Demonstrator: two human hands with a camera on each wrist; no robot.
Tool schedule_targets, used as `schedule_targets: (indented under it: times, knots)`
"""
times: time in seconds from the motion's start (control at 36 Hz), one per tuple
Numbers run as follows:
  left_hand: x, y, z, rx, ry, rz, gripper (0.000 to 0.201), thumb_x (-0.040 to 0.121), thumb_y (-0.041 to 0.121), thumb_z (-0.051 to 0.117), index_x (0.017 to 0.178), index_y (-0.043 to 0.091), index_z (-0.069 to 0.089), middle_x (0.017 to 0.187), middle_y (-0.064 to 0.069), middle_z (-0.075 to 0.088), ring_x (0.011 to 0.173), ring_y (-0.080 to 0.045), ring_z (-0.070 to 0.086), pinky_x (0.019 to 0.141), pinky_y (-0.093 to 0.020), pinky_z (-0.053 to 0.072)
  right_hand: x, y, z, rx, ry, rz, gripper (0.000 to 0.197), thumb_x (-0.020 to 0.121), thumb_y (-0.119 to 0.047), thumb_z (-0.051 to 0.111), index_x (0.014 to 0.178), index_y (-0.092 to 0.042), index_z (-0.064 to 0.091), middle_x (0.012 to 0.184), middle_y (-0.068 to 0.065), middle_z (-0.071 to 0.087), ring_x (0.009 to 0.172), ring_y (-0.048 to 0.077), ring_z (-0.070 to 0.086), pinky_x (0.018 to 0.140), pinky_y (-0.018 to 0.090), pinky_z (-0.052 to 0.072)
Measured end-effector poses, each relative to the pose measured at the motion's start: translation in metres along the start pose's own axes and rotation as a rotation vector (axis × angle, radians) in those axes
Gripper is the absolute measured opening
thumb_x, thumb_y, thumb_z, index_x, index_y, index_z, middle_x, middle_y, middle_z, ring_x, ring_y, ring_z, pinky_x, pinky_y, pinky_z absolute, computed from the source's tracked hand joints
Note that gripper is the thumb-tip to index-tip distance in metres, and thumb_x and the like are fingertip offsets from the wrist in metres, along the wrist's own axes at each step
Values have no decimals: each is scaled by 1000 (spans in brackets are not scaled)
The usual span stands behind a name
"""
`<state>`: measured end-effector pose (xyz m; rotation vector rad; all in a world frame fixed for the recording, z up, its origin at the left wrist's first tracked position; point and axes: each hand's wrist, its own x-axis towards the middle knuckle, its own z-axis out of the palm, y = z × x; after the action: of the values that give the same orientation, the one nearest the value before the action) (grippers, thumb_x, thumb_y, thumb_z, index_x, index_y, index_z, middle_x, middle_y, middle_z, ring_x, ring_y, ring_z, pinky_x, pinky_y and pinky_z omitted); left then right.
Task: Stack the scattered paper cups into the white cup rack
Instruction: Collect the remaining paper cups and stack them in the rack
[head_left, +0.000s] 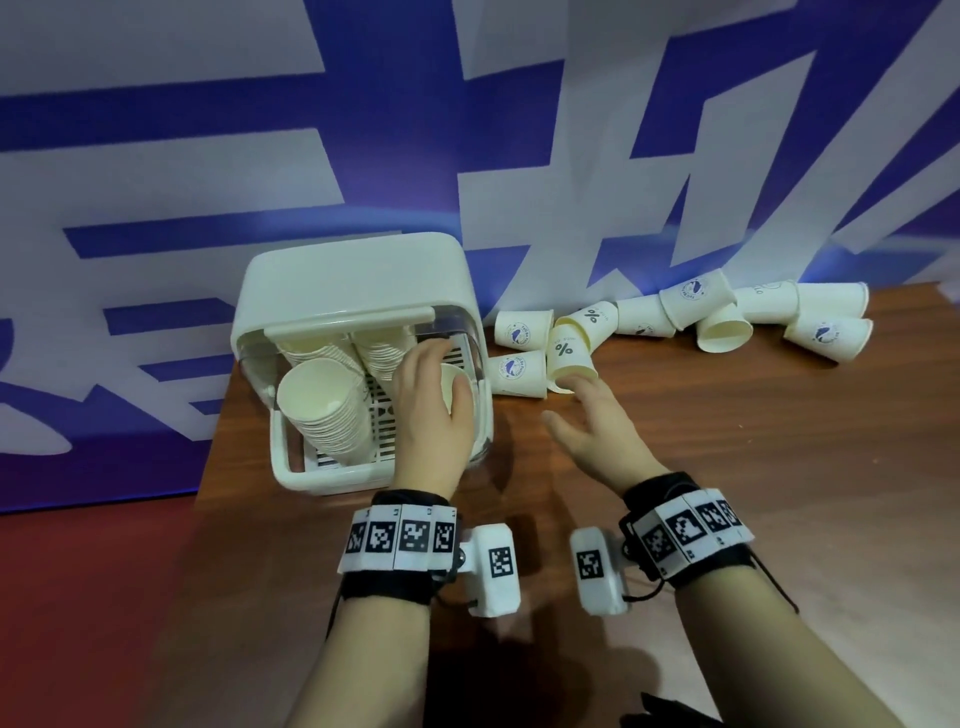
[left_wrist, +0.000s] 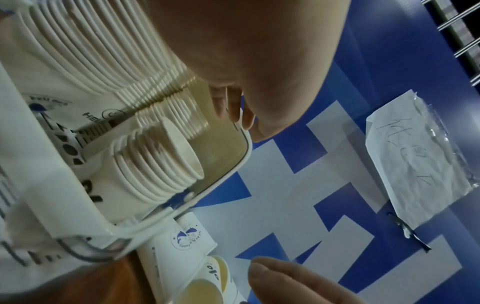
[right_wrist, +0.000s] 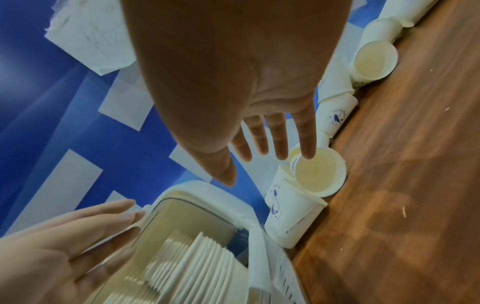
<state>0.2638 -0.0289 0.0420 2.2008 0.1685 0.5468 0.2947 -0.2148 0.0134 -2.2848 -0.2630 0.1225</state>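
The white cup rack (head_left: 358, 275) stands at the table's back left, holding tall stacks of nested paper cups (head_left: 317, 395). My left hand (head_left: 431, 374) hovers over the rack's right side, above a stack (right_wrist: 197, 265). Its fingers (left_wrist: 233, 111) are straight and reach the lid's rim; one cup rim shows beside the thumb. My right hand (head_left: 571, 410) is spread open just right of the rack. Its fingertips (right_wrist: 306, 152) are at the mouth of a lying cup with a "%" mark (head_left: 569, 356), the same cup (right_wrist: 319, 172) seen from the right wrist. Neither hand grips anything.
Several more loose cups (head_left: 727, 317) lie and stand along the blue-and-white banner wall at the back right. One logo cup (head_left: 519, 371) stands mouth down between the rack and the "%" cup. The brown table (head_left: 727, 467) ends just left of the rack, with red floor below.
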Motion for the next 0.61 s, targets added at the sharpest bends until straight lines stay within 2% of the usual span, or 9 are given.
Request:
schedule_targets:
  times: [0.06, 0.17, 0.22, 0.28, 0.42, 0.47, 0.56, 0.61]
  knots:
    - [-1, 8, 6, -13, 23, 10, 32, 93, 8, 51, 125, 10, 53, 131, -3, 47, 127, -13, 37, 107, -17, 21, -2, 6, -8, 19, 26, -4, 42, 90, -20, 62, 129, -8, 50, 137, 5, 43, 126, 16, 41, 96, 13, 26]
    - [-3, 23, 24, -13, 12, 22, 33, 92, 7, 51, 125, 11, 54, 131, -3, 47, 124, -9, 37, 103, -8, 20, -4, 19, -25, 51, 73, -5, 40, 90, -18, 62, 127, -9, 52, 137, 6, 42, 123, 19, 44, 103, 33, 39]
    - [-4, 30, 35, -25, 0, 13, 32, 92, 7, 52, 124, 11, 54, 131, -4, 48, 126, -13, 39, 108, -18, 24, -3, 26, -35, 49, 80, -1, 39, 90, -17, 61, 127, -9, 52, 136, 6, 43, 122, 19, 45, 103, 35, 40]
    - [-5, 35, 46, -35, -15, -7, 32, 91, 6, 53, 123, 11, 54, 131, -4, 48, 126, -15, 41, 109, -29, 29, -3, 33, -44, 44, 76, 2, 38, 90, -17, 61, 126, -9, 53, 135, 4, 43, 121, 17, 45, 103, 35, 39]
    - [-8, 43, 70, -31, -61, -23, 36, 89, 5, 54, 125, 10, 53, 131, -3, 48, 123, -15, 42, 106, -25, 31, -1, 52, -65, 43, 95, 23, 35, 90, -16, 60, 125, -12, 54, 134, 2, 44, 121, 15, 45, 104, 34, 39]
    - [-6, 44, 79, -22, -83, -36, 37, 89, 5, 55, 126, 9, 53, 131, -4, 48, 124, -18, 44, 107, -30, 33, 1, 59, -72, 37, 91, 33, 35, 90, -17, 60, 125, -12, 54, 135, 1, 43, 122, 15, 44, 104, 33, 39]
    - [0, 45, 91, -22, -126, -76, 39, 88, 6, 55, 127, 9, 51, 132, -5, 47, 125, -22, 43, 108, -42, 35, 8, 69, -79, 23, 77, 31, 34, 91, -18, 59, 124, -13, 53, 134, -1, 43, 121, 12, 44, 96, 25, 38]
    - [5, 47, 97, -6, -160, -102, 41, 90, 7, 54, 130, 11, 48, 135, -5, 45, 128, -21, 40, 109, -41, 34, 14, 74, -83, 16, 71, 27, 34, 91, -18, 58, 125, -13, 53, 134, -1, 43, 119, 11, 44, 91, 20, 35]
